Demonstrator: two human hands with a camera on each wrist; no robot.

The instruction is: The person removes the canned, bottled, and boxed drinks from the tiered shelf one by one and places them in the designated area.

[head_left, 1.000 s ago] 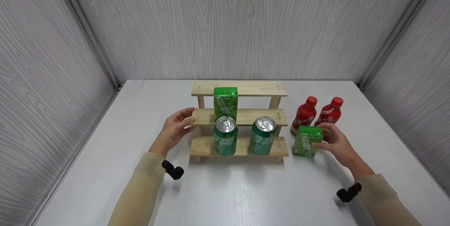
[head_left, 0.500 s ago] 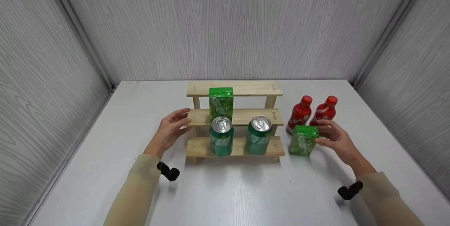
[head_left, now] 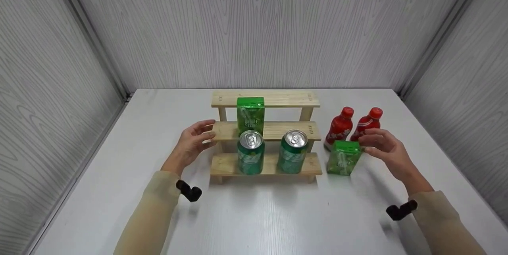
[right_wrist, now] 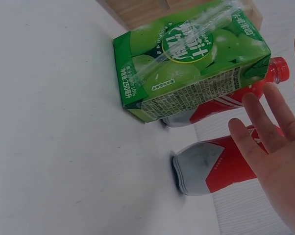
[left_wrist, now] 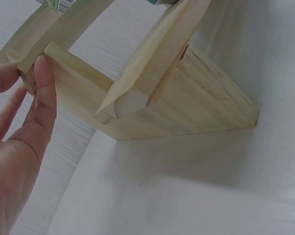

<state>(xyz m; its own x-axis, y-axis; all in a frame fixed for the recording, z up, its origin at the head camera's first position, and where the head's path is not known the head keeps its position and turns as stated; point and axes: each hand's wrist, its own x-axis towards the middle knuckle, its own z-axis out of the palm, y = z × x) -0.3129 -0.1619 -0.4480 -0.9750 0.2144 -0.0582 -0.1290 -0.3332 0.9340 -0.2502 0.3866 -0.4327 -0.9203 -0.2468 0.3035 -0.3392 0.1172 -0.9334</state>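
My left hand [head_left: 190,144] pinches the left end of the middle board of a three-tier wooden shelf [head_left: 283,130], with thumb and fingers on either side of the board in the left wrist view. A green juice box [head_left: 343,159] stands upright on the table to the right of the shelf. Just right of that box is my right hand [head_left: 389,154], fingers spread and holding nothing; the right wrist view shows a gap between its fingers and the juice box. Another green juice box [head_left: 251,114] stands on the middle tier, its base hidden behind a can.
Two green soda cans, a left one [head_left: 251,158] and a right one [head_left: 292,158], stand on the lowest tier. Behind the loose juice box are two red-capped bottles, one nearer [head_left: 339,128] and one [head_left: 367,124] partly behind my right hand. Grey wood-grain panels [head_left: 254,29] enclose the white table.
My right hand has let go of the loose juice box and drawn back to the right, its fingers opening. My left hand keeps its hold on the shelf. The head view has shifted slightly.
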